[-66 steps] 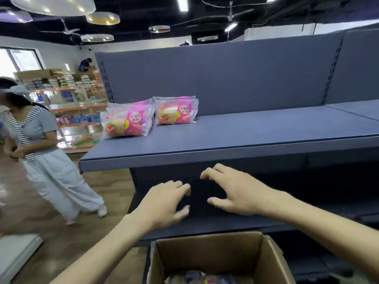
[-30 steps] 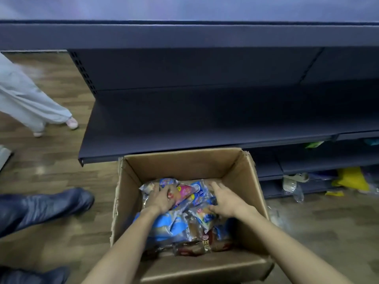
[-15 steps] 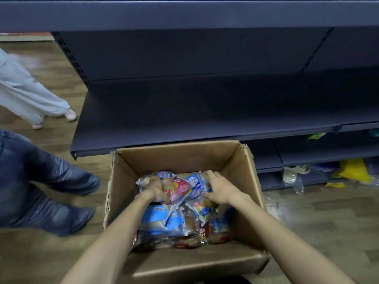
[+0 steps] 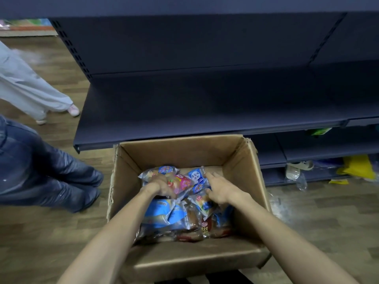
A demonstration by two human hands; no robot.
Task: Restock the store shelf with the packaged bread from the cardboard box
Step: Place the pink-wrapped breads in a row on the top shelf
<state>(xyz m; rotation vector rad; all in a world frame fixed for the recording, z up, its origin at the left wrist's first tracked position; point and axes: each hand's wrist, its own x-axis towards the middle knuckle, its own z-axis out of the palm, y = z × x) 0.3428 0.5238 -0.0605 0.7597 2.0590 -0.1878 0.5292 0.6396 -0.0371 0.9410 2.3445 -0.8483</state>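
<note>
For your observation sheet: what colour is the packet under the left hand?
Pink packet, under the left hand; head view.

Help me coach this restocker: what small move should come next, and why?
Probably lift the pink bread packet out of the cardboard box: the left hand already grips it, the right hand rests on neighbouring packets, and the shelf above is bare.

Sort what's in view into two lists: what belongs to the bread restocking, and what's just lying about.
Part of the job:
- cardboard box
- bread packets inside it
- pink packet, gripped by the left hand
- right hand, on the packets
- dark shelf behind the box

Lying about:
- yellow bag on the bottom shelf
- clear plastic wrap on the floor
- bystanders' legs
</note>
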